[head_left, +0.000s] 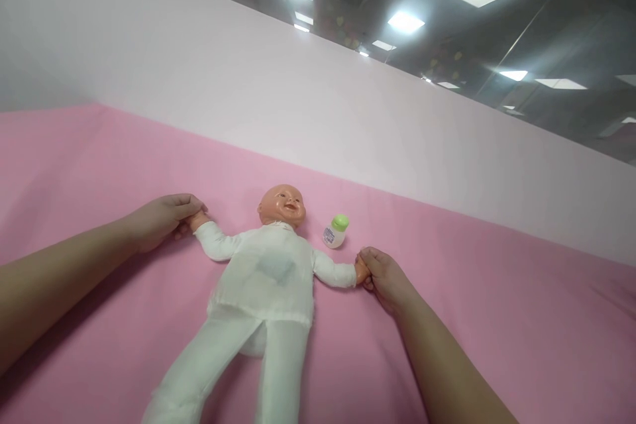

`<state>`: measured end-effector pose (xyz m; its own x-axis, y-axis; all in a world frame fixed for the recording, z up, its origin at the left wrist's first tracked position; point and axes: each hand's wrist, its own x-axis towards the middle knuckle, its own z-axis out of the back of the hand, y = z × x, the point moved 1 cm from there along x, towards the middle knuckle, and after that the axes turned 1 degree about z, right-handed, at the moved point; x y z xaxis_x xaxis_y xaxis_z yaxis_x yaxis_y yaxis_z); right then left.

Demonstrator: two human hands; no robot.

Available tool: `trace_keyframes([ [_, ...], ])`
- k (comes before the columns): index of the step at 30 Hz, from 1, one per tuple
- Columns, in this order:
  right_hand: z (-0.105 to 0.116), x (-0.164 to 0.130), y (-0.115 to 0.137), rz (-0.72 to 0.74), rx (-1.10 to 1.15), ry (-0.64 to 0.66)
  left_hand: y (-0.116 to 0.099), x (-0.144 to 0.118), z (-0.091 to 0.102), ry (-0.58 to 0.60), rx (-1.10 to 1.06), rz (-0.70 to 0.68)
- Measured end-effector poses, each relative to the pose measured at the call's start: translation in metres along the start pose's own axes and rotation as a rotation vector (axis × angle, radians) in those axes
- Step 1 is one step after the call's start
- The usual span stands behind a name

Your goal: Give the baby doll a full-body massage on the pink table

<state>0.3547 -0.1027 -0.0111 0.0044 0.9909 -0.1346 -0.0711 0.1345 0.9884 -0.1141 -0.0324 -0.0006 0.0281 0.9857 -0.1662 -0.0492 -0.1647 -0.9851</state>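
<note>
White cloth body, shiny moulded head: baby doll (263,295), face up on the pink sheet (521,308), between the person's two hands. Long axis runs away from the person, slightly skewed: head (278,205) at the far end toward the white panel (278,93), legs (191,361) coming back toward the person and trending left. Feet run out of view. Face tips a bit right. Arms spread out to both sides.

Left hand (163,218): fingers closed round the doll's hand on that side. Right hand (387,278): fingers wrapped round the doll's other hand.

Labels: one small bottle (335,232), whitish body, lime-green cap (340,222), near the doll's head, just beyond its arm on the right. Cap points away and a bit right; can't tell if it's standing or tilted. Label (328,236) has dark print, too small to read from here. Grey-blue smudge (277,267) on the shirt front, edges blurred.
</note>
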Motion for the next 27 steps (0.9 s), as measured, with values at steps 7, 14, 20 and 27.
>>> trace_keyframes([
  [7,0.002,0.0,0.001,-0.014,0.06,-0.029,0.0,0.002,0.005,0.064,-0.154,0.032],
  [14,0.007,-0.003,0.003,-0.037,0.177,-0.01,0.0,0.0,0.007,0.144,-0.214,-0.006],
  [20,-0.009,-0.003,0.005,0.028,0.351,-0.031,-0.006,-0.016,-0.007,0.322,-0.13,0.018],
  [27,-0.025,-0.004,0.0,-0.022,0.326,-0.018,-0.005,-0.032,-0.033,0.269,0.117,-0.093],
])
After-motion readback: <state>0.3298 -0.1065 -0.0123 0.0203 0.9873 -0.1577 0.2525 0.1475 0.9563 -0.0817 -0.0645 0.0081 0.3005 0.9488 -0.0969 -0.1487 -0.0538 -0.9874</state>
